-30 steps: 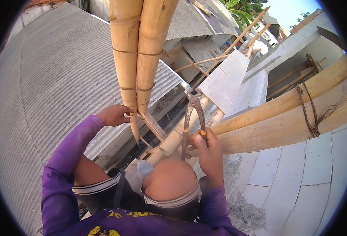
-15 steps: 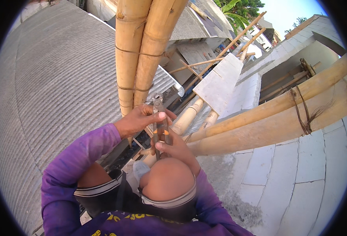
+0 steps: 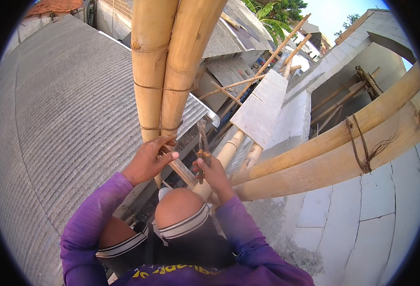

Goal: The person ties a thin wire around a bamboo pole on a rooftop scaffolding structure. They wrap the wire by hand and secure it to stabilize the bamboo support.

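Observation:
My right hand point(image 3: 214, 174) is closed round the handles of a pair of pincers point(image 3: 202, 138) with orange marks on the grips, jaws pointing up and away from me. My left hand point(image 3: 150, 158) is apart from the tool, at the lower end of two upright bamboo poles point(image 3: 161, 62). Its thumb stands off from the half-bent fingers, and I see nothing in them. Whether those fingertips touch the bamboo I cannot tell. Thin wire point(image 3: 160, 127) binds the poles together just above my left hand.
Thick bamboo poles point(image 3: 315, 164) tied with wire point(image 3: 362, 148) slant off to the right. A pale board point(image 3: 262, 107) lies on bamboo ahead. Corrugated roofing point(image 3: 76, 114) spreads at left, a grey block wall point(image 3: 348, 214) at right. A gap drops away below my knees.
My left hand has let go of the pincers and moved left to the upright poles. My right hand keeps the pincers, now turned more edge-on. The view has shifted slightly.

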Demonstrator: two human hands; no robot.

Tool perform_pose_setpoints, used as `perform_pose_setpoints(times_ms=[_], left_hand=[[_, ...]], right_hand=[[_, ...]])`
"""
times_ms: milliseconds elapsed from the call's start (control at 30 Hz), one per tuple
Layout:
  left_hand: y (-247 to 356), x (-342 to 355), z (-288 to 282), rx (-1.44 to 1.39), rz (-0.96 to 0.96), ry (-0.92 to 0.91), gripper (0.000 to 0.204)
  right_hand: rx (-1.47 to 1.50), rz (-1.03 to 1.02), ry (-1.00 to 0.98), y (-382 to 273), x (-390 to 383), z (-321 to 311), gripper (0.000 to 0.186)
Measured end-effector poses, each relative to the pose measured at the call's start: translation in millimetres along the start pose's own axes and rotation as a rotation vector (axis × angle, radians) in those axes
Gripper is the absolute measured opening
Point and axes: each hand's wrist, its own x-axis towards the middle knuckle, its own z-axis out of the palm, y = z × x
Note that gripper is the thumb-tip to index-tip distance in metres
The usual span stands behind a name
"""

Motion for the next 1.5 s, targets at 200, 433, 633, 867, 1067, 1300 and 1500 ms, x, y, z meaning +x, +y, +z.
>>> perform_pose_setpoints(times_ms=[200,433,633,867,1067,1300,1500], left_hand=[[-18.3,-5.9,-30.7,0.263,-0.016,0.433,0.07],[-24.3,11.9,-37.3,0.425,0.054,0.44,0.096],[-18.1,21.8,-28.7,0.38,0.026,0.374,0.109],[-14.8,28.3,-16.1,0.418,0.009,0.451,0.11],[-18.6,31.6,-12.7,0.484,-0.051,0.464,0.108],[-22.8,34.3,-15.9,0.473,-0.016,0.502,0.101],[-10.4,24.3,-24.0,0.349,-0.134,0.452,0.091]], right_hand=[[0.303,0.162,0.106,2.7,33.6,12.2,0.037],[0.052,0.007,0.231,-58.4,36.8,-5.7,0.043],[0.002,-0.153,0.294,-105.9,46.3,-14.1,0.047],[0.057,-0.321,0.312,-104.1,46.5,-0.3,0.049],[0.066,-0.543,0.327,-108.7,33.3,10.8,0.047],[0.304,-0.46,0.295,-112.5,30.3,0.4,0.047],[0.515,-0.296,0.22,-106.0,31.5,-8.4,0.046]])
